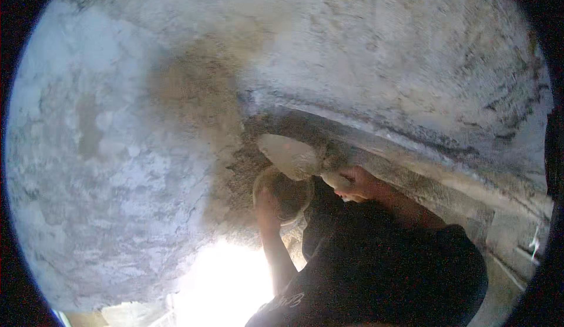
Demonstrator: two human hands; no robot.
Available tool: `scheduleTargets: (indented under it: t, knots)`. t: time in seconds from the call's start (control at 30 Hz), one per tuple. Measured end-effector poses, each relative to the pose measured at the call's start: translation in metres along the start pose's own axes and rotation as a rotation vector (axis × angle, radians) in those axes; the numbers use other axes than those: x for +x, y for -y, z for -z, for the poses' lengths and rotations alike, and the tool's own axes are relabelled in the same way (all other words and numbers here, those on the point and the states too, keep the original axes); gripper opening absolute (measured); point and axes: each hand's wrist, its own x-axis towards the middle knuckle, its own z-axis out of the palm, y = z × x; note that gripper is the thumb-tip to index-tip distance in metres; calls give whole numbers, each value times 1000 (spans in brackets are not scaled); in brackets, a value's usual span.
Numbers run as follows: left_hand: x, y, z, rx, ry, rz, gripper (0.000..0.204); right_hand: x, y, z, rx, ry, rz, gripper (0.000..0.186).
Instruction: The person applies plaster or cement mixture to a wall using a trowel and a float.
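1. Rough, patchy grey-white wall (pixel 117 168) fills the left side; strong glare along its lower edge.
2. Left hand (pixel 268 208): gripping the bowl at its left edge. Fingers beneath are hidden.
3. Round, pale-rimmed bowl with a dark interior (pixel 271 177): held up in front of the person's body. Material and contents not readable in the shadow. Judged light and fairly stiff; any filling would pull it down away from the grip. Suggested hold: left edge, with palm under the base.
4. Pale, leaf-shaped flat-bladed trowel (pixel 288 154): blade just above the bowl's upper edge, tip toward the left; contact with the bowl cannot be told. Judged light and stiff, unlikely to break; residue could make it slippery. Suggested hold: handle at the right end, clear of the blade.
5. Right hand (pixel 360 182): fingers curled around the trowel's handle.
6. Long grey ledge (pixel 405 142): slants down rightward, above the right forearm.
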Motion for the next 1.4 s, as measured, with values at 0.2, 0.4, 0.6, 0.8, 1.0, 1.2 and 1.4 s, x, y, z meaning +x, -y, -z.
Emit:
scheduleTargets:
  t: [0.2, 0.4, 0.6, 0.8, 1.0, 1.2, 1.4]
  knots:
    - [-5, 3, -21, 32, -59, -118, 31, 9, 11, 4, 128, 57, -48, 47]
    - [-38, -15, -45, 203, -61, -322, 35, 23, 7, 3, 478, 232, -15, 60]
    - [-61, -26, -44, 77, -9, -237, 30, 44, 81, 3, 467, 318, 110, 64]
    - [-70, -24, -48, 219, -8, -361, 34, 64, 103, -13, 814, 594, 260, 59]
    - [-51, 21, -13, 294, 20, -429, 36, 68, 89, -25, 821, 633, 188, 59]
    - [-36, 63, 29, 728, -61, -301, 35, 70, 92, -37, 642, 556, 65, 58]
    - [-46, 37, 41, 743, 8, -366, 51, 54, 56, -9, 236, 346, -129, 52]
